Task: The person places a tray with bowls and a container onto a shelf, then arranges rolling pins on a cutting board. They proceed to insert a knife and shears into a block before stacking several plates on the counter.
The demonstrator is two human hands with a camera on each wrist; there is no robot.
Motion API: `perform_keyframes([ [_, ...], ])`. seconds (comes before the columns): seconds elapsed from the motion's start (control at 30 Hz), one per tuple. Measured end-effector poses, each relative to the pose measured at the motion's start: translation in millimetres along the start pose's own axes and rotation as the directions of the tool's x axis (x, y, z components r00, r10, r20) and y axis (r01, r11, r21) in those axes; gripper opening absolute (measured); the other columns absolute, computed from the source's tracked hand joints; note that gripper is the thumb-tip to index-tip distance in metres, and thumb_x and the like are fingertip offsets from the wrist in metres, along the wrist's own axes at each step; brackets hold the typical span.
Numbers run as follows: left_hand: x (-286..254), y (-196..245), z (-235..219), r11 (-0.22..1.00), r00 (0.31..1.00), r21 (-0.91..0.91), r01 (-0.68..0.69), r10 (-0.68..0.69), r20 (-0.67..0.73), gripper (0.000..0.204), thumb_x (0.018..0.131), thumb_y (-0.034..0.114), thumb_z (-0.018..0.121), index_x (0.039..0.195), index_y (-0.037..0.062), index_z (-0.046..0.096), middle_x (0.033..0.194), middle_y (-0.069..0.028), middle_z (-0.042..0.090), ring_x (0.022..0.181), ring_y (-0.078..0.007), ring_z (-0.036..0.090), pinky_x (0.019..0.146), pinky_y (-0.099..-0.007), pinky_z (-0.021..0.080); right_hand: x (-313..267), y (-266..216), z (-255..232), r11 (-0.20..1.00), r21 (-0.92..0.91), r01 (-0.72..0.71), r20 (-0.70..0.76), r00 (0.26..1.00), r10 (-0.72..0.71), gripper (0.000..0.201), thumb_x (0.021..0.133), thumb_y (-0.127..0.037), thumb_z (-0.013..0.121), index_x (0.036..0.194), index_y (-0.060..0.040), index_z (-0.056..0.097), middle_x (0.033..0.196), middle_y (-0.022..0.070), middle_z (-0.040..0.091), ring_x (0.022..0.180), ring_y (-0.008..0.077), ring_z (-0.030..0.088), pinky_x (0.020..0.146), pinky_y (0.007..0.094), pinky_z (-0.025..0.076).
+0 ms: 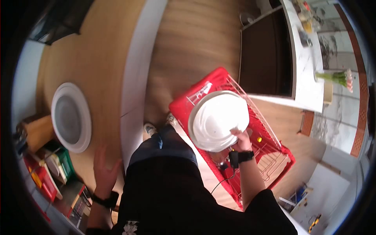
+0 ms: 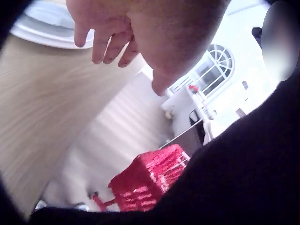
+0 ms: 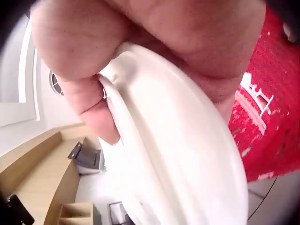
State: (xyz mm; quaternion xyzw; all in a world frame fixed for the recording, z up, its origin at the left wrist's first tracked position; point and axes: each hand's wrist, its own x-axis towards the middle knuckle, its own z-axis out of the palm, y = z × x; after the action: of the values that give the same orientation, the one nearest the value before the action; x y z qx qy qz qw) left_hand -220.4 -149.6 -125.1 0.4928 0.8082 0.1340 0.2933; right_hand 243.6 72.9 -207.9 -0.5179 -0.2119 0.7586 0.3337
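My right hand (image 1: 243,140) grips white plates (image 1: 221,117) by their near edge, thumb on the upper face and fingers underneath. In the right wrist view more than one plate rim (image 3: 201,126) shows, one layered over another. From the head view the plates overlap the red shopping cart (image 1: 213,78). My left hand (image 1: 105,170) holds nothing; its fingers are spread above the wooden counter (image 1: 103,70). Just beyond it on that counter lies a white round plate (image 1: 86,121) with a greyish middle.
A glass-like item (image 1: 219,158) sits inside the cart under the plates. Green and red boxes (image 1: 64,162) stand at the counter's left side. On the right is a white-topped counter (image 1: 307,62) with pink flowers (image 1: 346,79). Wooden flooring (image 1: 192,39) lies between the counters.
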Motion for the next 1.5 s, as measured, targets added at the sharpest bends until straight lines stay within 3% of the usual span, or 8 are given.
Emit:
perform_keyframes([
  [0.13,39,31,-13,0.885,0.979,-0.443,-0.142,0.191,0.068,0.072,0.082,0.021,0.078,0.145,0.0037,0.046,0.144,-0.0162,0.052,0.133,-0.0327,0.051,0.110,-0.0446,0.041,-28,-19,112,0.995,-0.038,-0.092,0.153,0.984,0.096,0.073,0.077,-0.004,0.069,0.144,0.0014,0.040,0.131,0.0166,0.058,0.119,0.0313,0.059,0.102,0.0415,0.049],
  [0.23,53,39,-8,0.200,0.931,-0.977,0.073,0.338,0.139,0.072,0.092,0.041,0.069,0.150,0.0074,0.041,0.147,-0.0112,0.051,0.133,-0.0266,0.051,0.109,-0.0442,0.043,-36,-11,172,0.983,-0.086,-0.163,0.345,0.921,0.183,0.070,0.081,-0.001,0.066,0.146,-0.0014,0.040,0.136,0.0178,0.056,0.124,0.0332,0.057,0.105,0.0456,0.049],
  [0.43,25,-19,8,-0.411,0.935,-0.843,0.347,0.225,0.275,0.066,0.101,0.043,0.055,0.150,0.0020,0.037,0.145,-0.0169,0.052,0.131,-0.0301,0.054,0.112,-0.0460,0.043,-33,11,283,0.930,-0.328,-0.166,0.526,0.786,0.326,0.065,0.085,0.001,0.065,0.145,0.0006,0.040,0.136,0.0173,0.056,0.123,0.0310,0.058,0.103,0.0441,0.050],
  [0.63,-29,-79,12,-0.574,0.985,-0.801,0.169,0.060,0.165,0.059,0.100,0.030,0.054,0.148,-0.0013,0.038,0.143,-0.0210,0.053,0.129,-0.0333,0.055,0.112,-0.0463,0.043,-39,39,359,0.837,-0.503,-0.215,0.552,0.666,0.503,0.062,0.087,-0.002,0.068,0.143,0.0025,0.042,0.130,0.0171,0.060,0.119,0.0277,0.061,0.099,0.0404,0.052],
  [0.8,-78,-115,32,-0.600,0.993,-0.799,0.045,-0.061,0.102,0.061,0.100,0.032,0.054,0.148,-0.0013,0.038,0.145,-0.0211,0.051,0.132,-0.0347,0.053,0.114,-0.0482,0.040,-54,69,399,0.583,-0.675,0.453,0.683,0.682,0.261,0.047,0.088,-0.015,0.077,0.126,0.0023,0.054,0.118,0.0153,0.067,0.106,0.0231,0.066,0.091,0.0356,0.054],
  [0.93,-100,-123,39,-0.609,0.995,-0.789,-0.079,-0.101,-0.022,0.068,0.103,0.049,0.047,0.152,0.0029,0.034,0.150,-0.0182,0.046,0.137,-0.0333,0.048,0.116,-0.0476,0.037,-57,86,406,0.441,-0.724,0.531,0.672,0.688,0.276,0.039,0.088,-0.017,0.077,0.117,0.0013,0.058,0.107,0.0139,0.070,0.094,0.0208,0.069,0.083,0.0346,0.056],
  [1.3,-136,-128,30,-0.602,0.980,-0.785,-0.148,-0.197,-0.034,0.061,0.104,0.041,0.048,0.153,0.0071,0.034,0.148,-0.0141,0.049,0.133,-0.0295,0.051,0.114,-0.0448,0.040,-95,110,428,-0.286,-0.449,0.847,0.848,0.504,0.162,0.035,0.095,-0.027,0.064,0.113,0.0024,0.057,0.081,0.0217,0.068,0.075,0.0441,0.066,0.062,0.0500,0.054],
  [1.5,-142,-129,27,-0.601,0.973,-0.776,-0.192,-0.219,-0.071,0.060,0.104,0.039,0.050,0.152,0.0059,0.035,0.147,-0.0145,0.050,0.132,-0.0286,0.052,0.113,-0.0440,0.041,-113,113,436,-0.373,-0.312,0.874,0.938,0.345,0.023,0.030,0.093,-0.028,0.067,0.096,-0.0006,0.054,0.079,0.0213,0.063,0.072,0.0429,0.063,0.062,0.0497,0.053],
])
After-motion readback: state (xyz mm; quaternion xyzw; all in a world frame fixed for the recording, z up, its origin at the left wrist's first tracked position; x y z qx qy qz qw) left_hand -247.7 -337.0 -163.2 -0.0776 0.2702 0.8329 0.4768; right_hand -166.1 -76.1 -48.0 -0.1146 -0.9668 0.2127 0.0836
